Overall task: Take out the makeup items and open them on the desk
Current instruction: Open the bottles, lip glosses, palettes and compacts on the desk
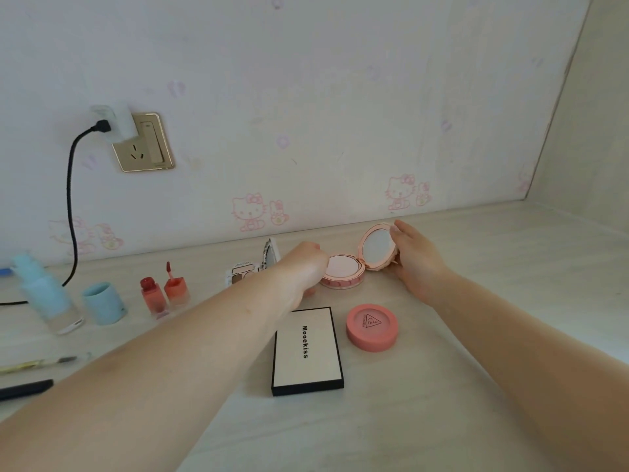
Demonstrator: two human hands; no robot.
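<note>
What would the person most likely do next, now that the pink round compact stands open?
Probably let go and reach for the Mooekiss palette or coral pot. Both hands hold the pink compact, its mirror lid up, while those two lie shut nearest the person.

You are looking at a pink round compact point(343, 272), a coral-pink round pot point(372, 327), a cream palette point(307, 350) edged in black, two red-orange lip tints point(165, 294), a pale-blue bottle point(44, 294) and wallpaper point(306, 97) showing pink cartoon cats.
</note>
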